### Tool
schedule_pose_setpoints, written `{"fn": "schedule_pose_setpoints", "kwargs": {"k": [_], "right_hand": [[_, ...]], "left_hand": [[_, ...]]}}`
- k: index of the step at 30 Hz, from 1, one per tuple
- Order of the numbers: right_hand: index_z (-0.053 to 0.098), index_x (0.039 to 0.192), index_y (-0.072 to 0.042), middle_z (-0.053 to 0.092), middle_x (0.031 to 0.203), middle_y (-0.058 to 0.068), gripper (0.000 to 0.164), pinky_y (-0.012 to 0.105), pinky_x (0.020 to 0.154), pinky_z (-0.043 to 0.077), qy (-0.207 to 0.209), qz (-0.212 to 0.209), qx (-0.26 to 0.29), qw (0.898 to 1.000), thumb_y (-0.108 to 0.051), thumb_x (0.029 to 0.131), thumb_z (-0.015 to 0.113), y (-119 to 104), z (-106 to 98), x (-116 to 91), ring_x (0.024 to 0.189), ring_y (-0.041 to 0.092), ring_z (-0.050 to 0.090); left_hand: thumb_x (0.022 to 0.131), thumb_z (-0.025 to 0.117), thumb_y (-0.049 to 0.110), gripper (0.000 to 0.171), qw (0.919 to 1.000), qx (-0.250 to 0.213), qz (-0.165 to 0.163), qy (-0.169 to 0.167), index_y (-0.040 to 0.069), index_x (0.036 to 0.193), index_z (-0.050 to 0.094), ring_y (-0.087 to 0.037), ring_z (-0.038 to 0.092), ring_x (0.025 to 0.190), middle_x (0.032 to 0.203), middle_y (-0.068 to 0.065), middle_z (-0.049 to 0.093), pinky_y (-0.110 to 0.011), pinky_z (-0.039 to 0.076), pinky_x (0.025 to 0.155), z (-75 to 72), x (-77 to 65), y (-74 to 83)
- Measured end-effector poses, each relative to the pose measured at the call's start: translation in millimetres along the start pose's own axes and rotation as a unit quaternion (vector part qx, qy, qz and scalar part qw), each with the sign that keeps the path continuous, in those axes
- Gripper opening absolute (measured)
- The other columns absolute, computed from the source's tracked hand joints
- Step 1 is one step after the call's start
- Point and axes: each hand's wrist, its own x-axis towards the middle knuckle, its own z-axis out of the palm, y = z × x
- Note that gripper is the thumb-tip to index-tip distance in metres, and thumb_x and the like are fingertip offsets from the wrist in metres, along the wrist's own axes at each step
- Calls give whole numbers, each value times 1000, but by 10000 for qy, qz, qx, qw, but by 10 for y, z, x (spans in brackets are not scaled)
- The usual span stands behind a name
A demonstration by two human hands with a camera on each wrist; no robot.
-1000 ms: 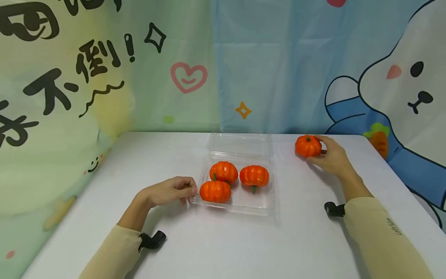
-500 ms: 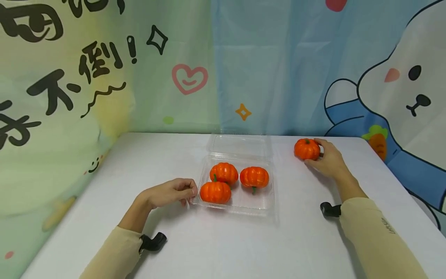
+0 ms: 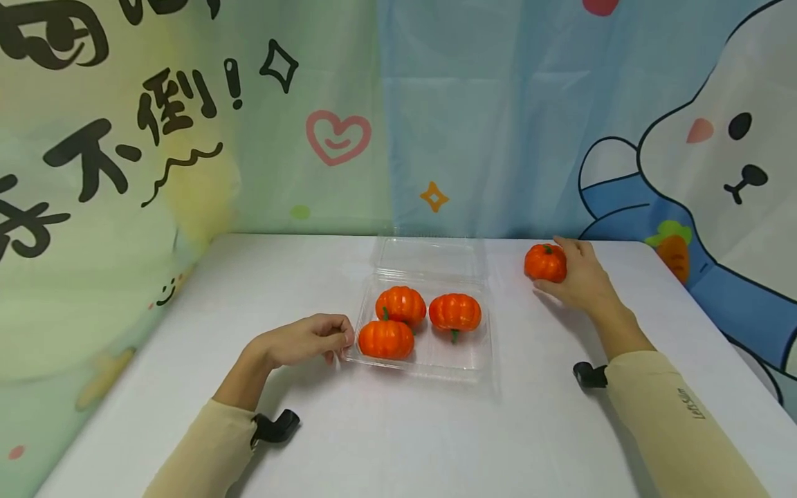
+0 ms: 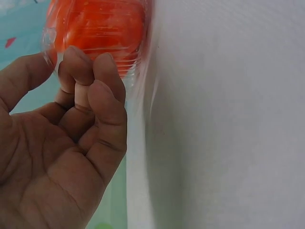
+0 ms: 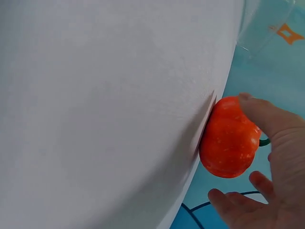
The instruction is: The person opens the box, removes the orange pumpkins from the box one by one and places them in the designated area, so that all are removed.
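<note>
A clear hinged plastic container [image 3: 445, 360] lies with its lid [image 3: 429, 257] laid back. It holds three small orange pumpkins, one at front left [image 3: 386, 339], one behind it [image 3: 400, 306] and one at right [image 3: 455, 312]. My left hand [image 3: 314, 339] pinches the container's left front edge between thumb and curled fingers, close up in the left wrist view. Another orange pumpkin [image 3: 545, 263] sits on the table at back right. Around it my right hand [image 3: 579, 277] is spread. In the right wrist view the thumb [image 5: 267, 117] overlaps this pumpkin, while the visible fingers [image 5: 233, 205] are apart from it.
A white-covered table [image 3: 436, 436] runs back to a printed curtain [image 3: 448, 104] with a cartoon animal and lettering. Each sleeve bears a black wrist camera mount, left [image 3: 276, 427] and right [image 3: 589, 375].
My right hand and the pumpkin beside it have shifted slightly left, and the gap between palm and pumpkin has narrowed. My left hand and the container stay as they were.
</note>
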Motion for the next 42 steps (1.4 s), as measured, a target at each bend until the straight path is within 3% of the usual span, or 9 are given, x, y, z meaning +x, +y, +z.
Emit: {"fn": "schedule_pose_setpoints", "kwargs": {"k": [8, 19, 26, 33, 42], "right_hand": [[28, 159, -6, 24, 155, 34, 92, 77, 104, 34, 222, -284, -93, 9993, -34, 88, 80, -88, -48, -54, 132, 61, 37], [35, 154, -2, 30, 153, 33, 83, 76, 103, 36, 423, -593, -232, 9971, -37, 91, 77, -253, -184, -227, 132, 57, 39], [40, 150, -1, 38, 148, 30, 77, 70, 99, 45, 679, -1086, -349, 9911, -33, 91, 77, -386, -135, -313, 128, 52, 45], [39, 151, -1, 41, 144, 30, 77, 69, 100, 45, 599, -1117, -420, 9910, -40, 94, 74, -477, -180, -354, 125, 50, 46], [46, 148, -1, 46, 144, 25, 72, 67, 100, 45, 716, -1548, -91, 9853, -35, 92, 77, -582, -135, -414, 127, 46, 47]], "left_hand": [[107, 52, 18, 22, 10000, 0, -18, 32, -3, 105, 58, -26, 59, 89, 93, -16, 62, -32, 54, 78, -4, -25, 3], [106, 51, 16, 18, 10000, -20, 25, -51, 0, 103, 58, -26, 59, 90, 91, -10, 62, -32, 54, 79, 39, -34, -32], [107, 51, 17, 19, 10000, 89, 26, 21, 0, 102, 57, -25, 59, 89, 91, -12, 61, -33, 55, 78, 29, -24, -28], [107, 51, 18, 19, 9999, 101, 61, -48, 1, 102, 58, -26, 59, 90, 92, -12, 61, -33, 54, 78, 42, 0, -35], [108, 50, 18, 22, 10000, 93, -7, 6, -2, 104, 58, -27, 60, 91, 93, -15, 61, -34, 55, 80, 20, -23, -21]]}}
